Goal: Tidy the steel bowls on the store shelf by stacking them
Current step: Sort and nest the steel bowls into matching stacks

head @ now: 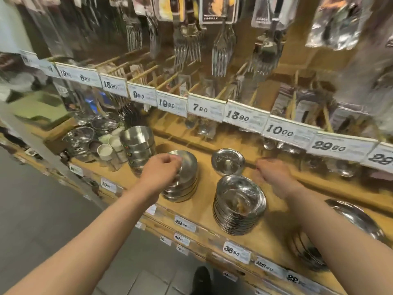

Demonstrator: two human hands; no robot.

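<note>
An upside-down stack of steel bowls (187, 182) stands at the middle of the wooden shelf (204, 211). My left hand (161, 171) lies over its left side, fingers curled round the rim of the top bowl. To the right stands an upright stack of wide steel bowls (240, 207), and behind it a small single steel bowl (228, 161). My right hand (273, 174) hovers just right of the small bowl, fingers curled, holding nothing. A tall stack of deeper bowls (138, 145) stands to the left.
Large steel bowls (350, 220) sit at the shelf's right end. White cups (108, 150) and glass-lidded pots (81, 138) crowd the left. Packaged forks (223, 45) hang above a row of price tags (205, 107). Grey floor tiles lie below.
</note>
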